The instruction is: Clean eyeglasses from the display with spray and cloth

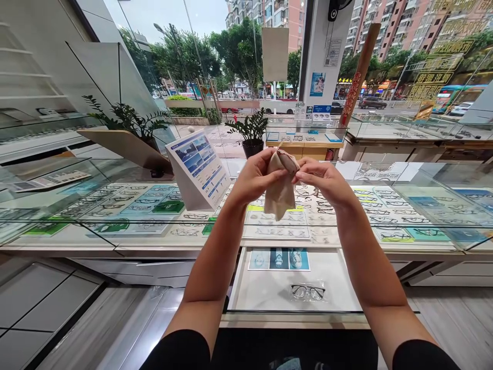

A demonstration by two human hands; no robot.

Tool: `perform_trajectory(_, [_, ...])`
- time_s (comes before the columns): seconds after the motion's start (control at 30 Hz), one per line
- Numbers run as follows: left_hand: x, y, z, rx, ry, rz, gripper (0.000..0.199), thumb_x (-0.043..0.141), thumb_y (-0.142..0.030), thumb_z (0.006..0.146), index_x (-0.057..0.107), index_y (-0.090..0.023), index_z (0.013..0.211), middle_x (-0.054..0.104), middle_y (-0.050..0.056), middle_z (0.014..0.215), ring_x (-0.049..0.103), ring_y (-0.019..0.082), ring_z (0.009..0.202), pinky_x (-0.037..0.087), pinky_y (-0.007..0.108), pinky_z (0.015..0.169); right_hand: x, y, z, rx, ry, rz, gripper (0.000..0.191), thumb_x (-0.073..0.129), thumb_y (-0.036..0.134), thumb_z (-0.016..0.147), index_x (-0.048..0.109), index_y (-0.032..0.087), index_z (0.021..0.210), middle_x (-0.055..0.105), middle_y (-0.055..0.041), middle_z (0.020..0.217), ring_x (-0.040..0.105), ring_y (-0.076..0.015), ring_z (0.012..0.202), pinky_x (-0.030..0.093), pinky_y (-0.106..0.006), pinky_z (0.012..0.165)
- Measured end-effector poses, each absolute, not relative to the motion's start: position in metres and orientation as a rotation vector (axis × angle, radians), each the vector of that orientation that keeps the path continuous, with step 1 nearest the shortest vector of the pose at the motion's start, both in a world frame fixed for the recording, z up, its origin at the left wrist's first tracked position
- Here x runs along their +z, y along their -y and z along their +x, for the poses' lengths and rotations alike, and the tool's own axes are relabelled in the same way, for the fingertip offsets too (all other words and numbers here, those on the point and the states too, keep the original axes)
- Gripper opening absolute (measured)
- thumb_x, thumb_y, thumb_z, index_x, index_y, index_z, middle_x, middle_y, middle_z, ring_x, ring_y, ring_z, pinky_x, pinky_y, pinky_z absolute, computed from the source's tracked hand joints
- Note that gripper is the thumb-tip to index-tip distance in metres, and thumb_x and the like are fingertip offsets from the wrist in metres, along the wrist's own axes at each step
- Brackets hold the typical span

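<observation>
A beige cloth (280, 192) hangs folded above the glass counter, its lower edge loose. My left hand (257, 177) is closed on it, with the thumb pressed across the front. From the other side my right hand (321, 180) pinches at the cloth's right edge with thumb and forefinger. Between the hands an oval, brownish patch with a darker edge shows at the top of the cloth; whether it is a lens or a fold I cannot tell. Below, a pair of dark-rimmed eyeglasses (308, 292) lies in a clear bag inside the open white drawer (265, 293).
Under the glass display counter (127, 239) lie rows of eyeglasses. A white tent-shaped sign (200, 169) stands on top at the left. Behind are a potted plant (251, 134) and the shop window. A photo card (279, 259) rests at the back of the drawer.
</observation>
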State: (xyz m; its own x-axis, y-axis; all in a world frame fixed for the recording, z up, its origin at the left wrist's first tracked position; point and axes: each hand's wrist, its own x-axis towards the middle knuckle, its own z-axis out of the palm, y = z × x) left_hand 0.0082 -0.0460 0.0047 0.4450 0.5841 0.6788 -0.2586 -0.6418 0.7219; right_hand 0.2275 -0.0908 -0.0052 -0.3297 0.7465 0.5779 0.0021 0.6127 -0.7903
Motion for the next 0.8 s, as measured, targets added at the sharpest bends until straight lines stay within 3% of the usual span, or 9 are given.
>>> perform_trajectory(0.13, [-0.002, 0.047, 0.020, 1.442, -0.259, 1.866, 0.052, 0.102, -0.057, 0.072, 0.072, -0.019, 0.090, 0.073, 0.002, 0.083, 0.065, 0.014, 0.073, 0.052, 0.025, 0.067, -0.003, 0.095, 0.222, 0.940, 1.734, -0.574, 0.034, 0.090, 0.058, 0.088, 0.088, 0.025, 0.080, 0.069, -0.0068, 0.105, 0.064, -0.0221, 0.101, 0.055, -0.039, 0.093])
perform_trajectory(0.27, [-0.009, 0.053, 0.031, 1.682, -0.342, 1.879, 0.048, 0.088, -0.063, 0.089, 0.068, -0.020, 0.082, 0.064, -0.001, 0.072, 0.052, 0.011, 0.063, 0.041, 0.025, 0.059, -0.002, 0.099, 0.217, 0.930, 1.765, -0.560, 0.037, 0.088, 0.060, 0.090, 0.086, 0.025, 0.079, 0.069, -0.0072, 0.104, 0.064, -0.0233, 0.101, 0.055, -0.040, 0.094])
perform_trajectory(0.4, [-0.011, 0.052, 0.034, 1.741, -0.396, 1.859, 0.056, 0.069, -0.071, 0.102, 0.065, -0.020, 0.078, 0.065, 0.001, 0.071, 0.056, 0.013, 0.064, 0.044, 0.028, 0.061, -0.006, 0.095, 0.214, 0.931, 1.732, -0.588, 0.038, 0.088, 0.062, 0.088, 0.085, 0.025, 0.079, 0.069, -0.0065, 0.103, 0.065, -0.0233, 0.100, 0.054, -0.041, 0.098])
perform_trajectory(0.53, [-0.009, 0.037, 0.026, 1.705, -0.387, 1.804, 0.059, 0.069, -0.079, 0.097, 0.073, -0.021, 0.088, 0.072, 0.003, 0.080, 0.064, 0.015, 0.071, 0.052, 0.030, 0.067, -0.012, 0.085, 0.217, 0.872, 1.641, -0.608, 0.034, 0.088, 0.060, 0.088, 0.086, 0.026, 0.081, 0.071, -0.0059, 0.106, 0.066, -0.0241, 0.109, 0.052, -0.043, 0.108])
perform_trajectory(0.67, [-0.009, 0.021, 0.011, 1.755, -0.420, 1.756, 0.054, 0.067, -0.076, 0.100, 0.077, -0.023, 0.098, 0.074, 0.004, 0.088, 0.067, 0.017, 0.077, 0.056, 0.030, 0.072, -0.012, 0.081, 0.225, 0.851, 1.526, -0.631, 0.035, 0.088, 0.062, 0.085, 0.084, 0.028, 0.081, 0.076, -0.0047, 0.106, 0.068, -0.0258, 0.119, 0.050, -0.046, 0.117])
perform_trajectory(0.8, [-0.012, 0.013, 0.001, 1.850, -0.542, 1.751, 0.049, 0.064, -0.073, 0.103, 0.079, -0.026, 0.104, 0.069, 0.003, 0.083, 0.062, 0.016, 0.070, 0.054, 0.029, 0.065, -0.008, 0.085, 0.229, 0.914, 1.434, -0.627, 0.035, 0.091, 0.061, 0.082, 0.080, 0.028, 0.078, 0.079, -0.0044, 0.103, 0.073, -0.0252, 0.117, 0.052, -0.044, 0.118])
